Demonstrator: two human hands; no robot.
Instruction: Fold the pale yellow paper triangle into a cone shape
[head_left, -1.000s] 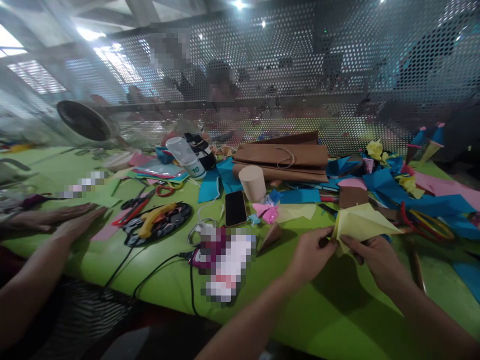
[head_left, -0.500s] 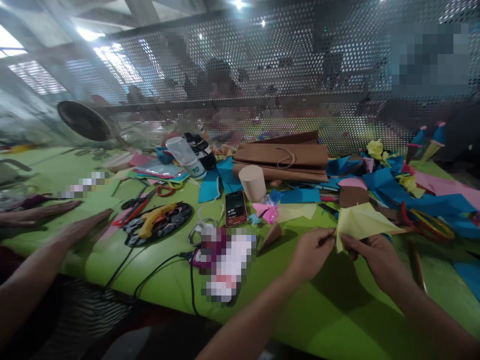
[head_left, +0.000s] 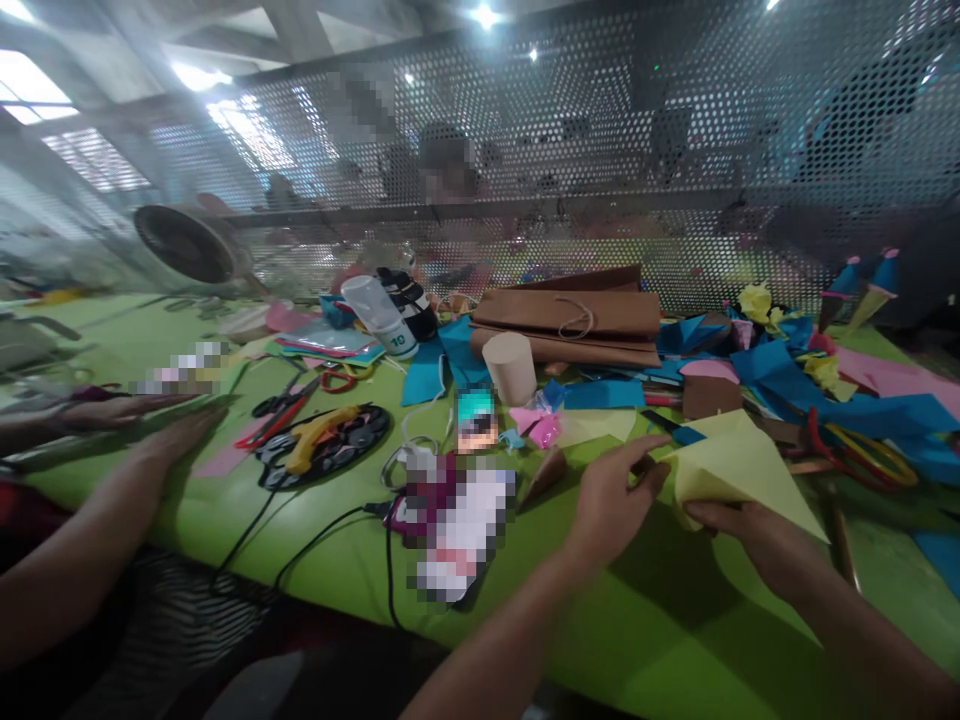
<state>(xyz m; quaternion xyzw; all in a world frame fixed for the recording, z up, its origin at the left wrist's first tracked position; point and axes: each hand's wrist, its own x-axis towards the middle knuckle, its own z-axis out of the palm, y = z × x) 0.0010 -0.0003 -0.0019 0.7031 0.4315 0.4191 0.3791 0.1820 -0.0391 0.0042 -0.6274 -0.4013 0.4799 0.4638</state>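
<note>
A pale yellow sheet of paper, partly curled, hangs over the green table on the right. My right hand pinches its lower edge, thumb on top. My left hand is at the paper's left corner, its fingers apart, the index finger stretched out and the fingertips beside the edge. Beyond the paper's left edge lies a blue-and-black tool. A small brown folded piece rests left of my left hand.
On the green table are a brown paper bundle, a cream cylinder, a glue gun, phones, cables and blue paper scraps. Another person's arms rest at the left.
The yellow paper has opened out wider and flatter. My left hand has loosened from its corner, with fingers spread. The other person's hands have shifted slightly on the table.
</note>
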